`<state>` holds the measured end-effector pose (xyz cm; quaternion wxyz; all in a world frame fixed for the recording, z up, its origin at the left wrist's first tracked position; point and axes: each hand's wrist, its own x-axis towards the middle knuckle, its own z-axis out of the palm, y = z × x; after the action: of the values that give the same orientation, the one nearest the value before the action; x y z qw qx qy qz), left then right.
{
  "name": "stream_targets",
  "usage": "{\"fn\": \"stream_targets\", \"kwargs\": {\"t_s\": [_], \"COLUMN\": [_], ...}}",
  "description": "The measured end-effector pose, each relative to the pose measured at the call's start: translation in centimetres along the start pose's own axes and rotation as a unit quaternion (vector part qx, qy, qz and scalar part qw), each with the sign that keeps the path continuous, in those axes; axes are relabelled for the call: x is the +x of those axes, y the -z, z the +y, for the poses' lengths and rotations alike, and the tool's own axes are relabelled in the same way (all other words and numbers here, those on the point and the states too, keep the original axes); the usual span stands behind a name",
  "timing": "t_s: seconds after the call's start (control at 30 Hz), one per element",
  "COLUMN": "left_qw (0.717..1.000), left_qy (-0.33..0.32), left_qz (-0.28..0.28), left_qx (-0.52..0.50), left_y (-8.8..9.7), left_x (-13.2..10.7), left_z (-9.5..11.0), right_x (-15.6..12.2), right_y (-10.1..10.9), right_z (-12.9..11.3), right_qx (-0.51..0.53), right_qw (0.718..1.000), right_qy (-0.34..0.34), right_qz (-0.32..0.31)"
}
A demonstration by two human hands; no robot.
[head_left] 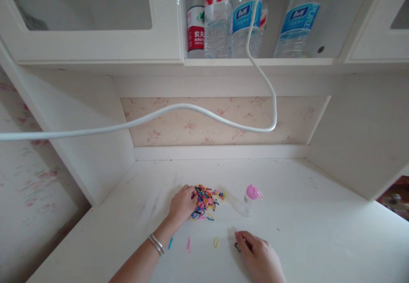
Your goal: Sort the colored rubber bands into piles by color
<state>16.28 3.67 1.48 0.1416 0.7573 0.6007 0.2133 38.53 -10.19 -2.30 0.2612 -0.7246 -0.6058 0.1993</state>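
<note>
A heap of small rubber bands (206, 200) in many colours lies on the white desktop. My left hand (182, 204), with a silver bangle at its wrist, reaches into the heap's left side. Its fingers are pinched, and what is between them is hidden. Nearer to me, a blue rubber band (170, 243), a pink rubber band (189, 244) and a yellow rubber band (216, 243) lie apart in a row. At the row's right end, my right hand (257, 253) has curled fingers closed at a black rubber band (237, 247), which pokes out beside the fingertips.
A clear little bottle with a pink cap (252, 192) is right of the heap. Across the view in front of the cabinet runs a white cable (191, 107). Water bottles (244, 17) stand on the shelf above. Side panels (358, 130) bound the white desk (306, 215).
</note>
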Motion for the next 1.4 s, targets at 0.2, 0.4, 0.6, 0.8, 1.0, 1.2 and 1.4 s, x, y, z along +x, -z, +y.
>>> {"fn": "stream_targets", "kwargs": {"t_s": [0.2,0.4,0.6,0.8,1.0,1.2,1.4], "left_qw": [0.998,0.995,0.991,0.987,0.984,0.977,0.968], "left_qy": [-0.004,0.011,0.003,0.008,0.002,0.005,0.017], "left_qz": [0.014,0.038,0.035,0.040,0.054,0.059,0.077], "left_qx": [-0.055,-0.091,-0.128,-0.153,-0.168,-0.204,-0.239], "left_y": [-0.1,0.1,0.4,0.3,0.2,0.0,-0.6], "left_x": [0.7,1.2,1.0,0.8,1.2,1.8,2.4], "left_z": [-0.4,-0.3,-0.1,0.1,0.4,-0.1,-1.2], "right_x": [0.0,0.1,-0.3,-0.4,-0.6,-0.6,-0.4], "right_y": [-0.1,-0.2,0.2,0.6,0.6,0.6,0.4], "right_z": [0.1,0.3,-0.2,-0.7,-0.7,-0.7,-0.5], "right_qx": [-0.002,-0.009,-0.013,-0.019,-0.021,-0.013,-0.006], "right_qw": [1.000,1.000,1.000,1.000,1.000,1.000,1.000], "right_qy": [-0.003,0.002,0.005,-0.004,-0.005,-0.010,-0.014], "right_qz": [0.006,0.002,0.009,0.005,0.006,-0.003,-0.008]}}
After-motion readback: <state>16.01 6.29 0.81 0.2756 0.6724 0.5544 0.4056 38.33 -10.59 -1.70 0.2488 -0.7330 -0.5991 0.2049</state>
